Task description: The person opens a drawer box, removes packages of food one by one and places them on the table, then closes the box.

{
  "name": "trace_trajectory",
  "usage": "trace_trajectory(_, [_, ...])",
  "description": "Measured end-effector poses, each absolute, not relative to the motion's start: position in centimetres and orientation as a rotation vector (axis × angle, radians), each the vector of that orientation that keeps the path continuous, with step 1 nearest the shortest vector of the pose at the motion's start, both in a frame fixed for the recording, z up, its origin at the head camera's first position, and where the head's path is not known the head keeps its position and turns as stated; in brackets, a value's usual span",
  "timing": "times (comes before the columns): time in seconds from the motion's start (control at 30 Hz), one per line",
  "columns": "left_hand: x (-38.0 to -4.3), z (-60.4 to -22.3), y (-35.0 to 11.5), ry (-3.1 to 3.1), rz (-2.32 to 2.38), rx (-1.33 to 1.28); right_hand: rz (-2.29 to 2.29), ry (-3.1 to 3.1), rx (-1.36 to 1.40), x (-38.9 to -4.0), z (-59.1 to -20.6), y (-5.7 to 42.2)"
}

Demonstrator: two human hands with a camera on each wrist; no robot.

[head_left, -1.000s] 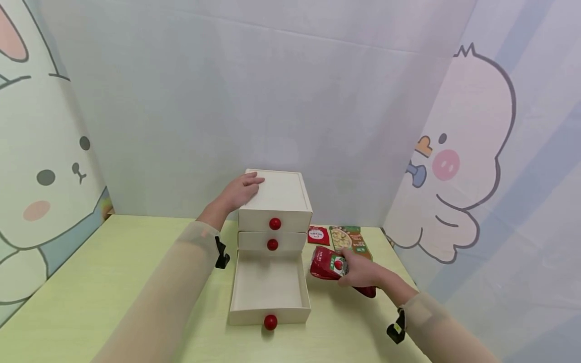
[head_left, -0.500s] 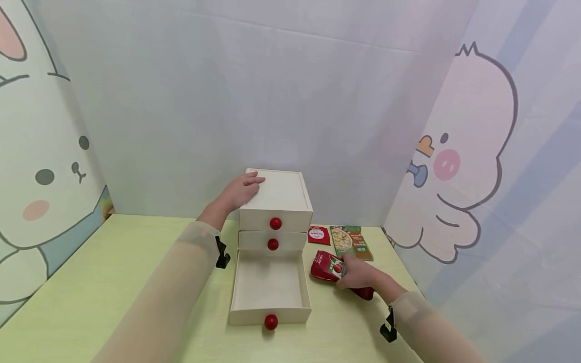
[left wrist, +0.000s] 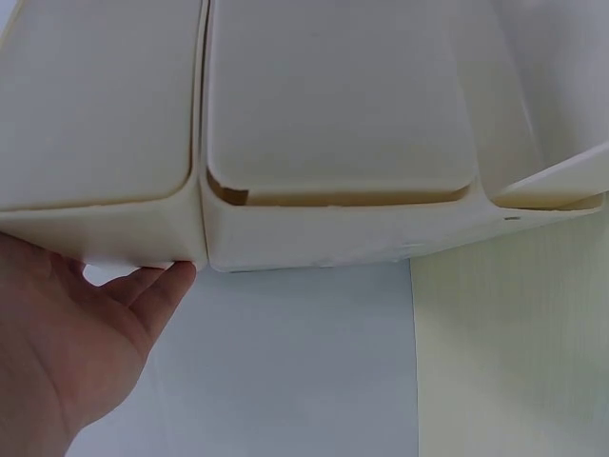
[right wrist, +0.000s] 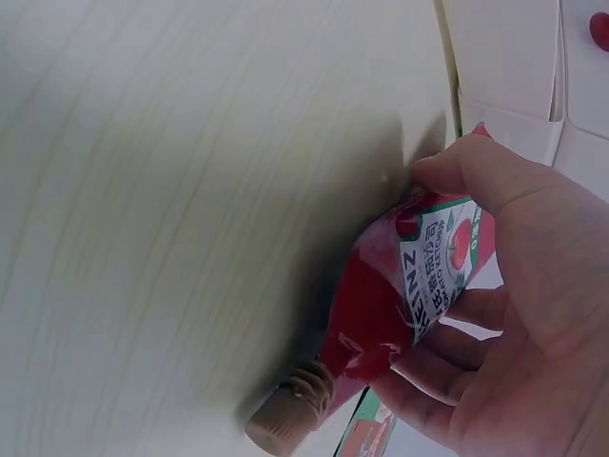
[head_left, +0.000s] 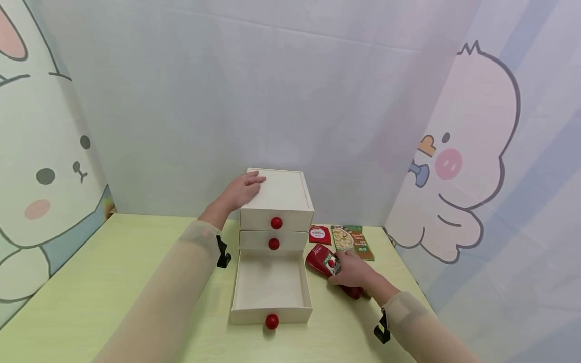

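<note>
A small white drawer cabinet (head_left: 283, 189) stands mid-table with red ball knobs; its bottom drawer (head_left: 271, 282) is pulled out and bare inside. My left hand (head_left: 240, 191) rests on the cabinet's top left edge, and in the left wrist view its fingers lie against the cabinet's side. Right of the drawer, my right hand (head_left: 353, 269) grips a red ketchup pouch (head_left: 320, 258) around its middle. In the right wrist view the pouch's Heinz label faces up between thumb and fingers, and its brown cap (right wrist: 288, 414) points away from the thumb.
Behind the pouch lie a small red packet (head_left: 320, 234) and a green and brown food packet (head_left: 358, 242), flat on the pale green table (head_left: 113, 282). A grey curtain (head_left: 181, 111) hangs close behind the cabinet.
My right hand has moved slightly left with the ketchup pouch, which has turned so its left end sits nearer the drawer. My left hand stays on the cabinet.
</note>
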State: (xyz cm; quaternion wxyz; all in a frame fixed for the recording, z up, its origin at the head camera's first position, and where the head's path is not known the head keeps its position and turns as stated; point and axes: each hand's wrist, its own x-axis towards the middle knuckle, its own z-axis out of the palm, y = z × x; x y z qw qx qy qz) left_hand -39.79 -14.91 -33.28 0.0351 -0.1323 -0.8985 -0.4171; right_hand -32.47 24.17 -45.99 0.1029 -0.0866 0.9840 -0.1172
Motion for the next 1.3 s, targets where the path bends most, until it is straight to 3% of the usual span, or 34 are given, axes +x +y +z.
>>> trace_trajectory(0.43, [-40.0,-33.4,-14.9,-2.768,-1.267,-0.414,-0.33,2.955,-0.295,-32.3,-45.2,24.2])
trace_trajectory(0.73, [-40.1,-33.4,-14.9,-2.769,-1.285,-0.398,-0.447,3.018,-0.326,-30.1,-43.0,22.3])
trace_trajectory(1.3, [-39.7,-33.4,-15.0,-2.763,-1.295,-0.408,-0.752,2.804,-0.904,-23.0,-39.5,16.3])
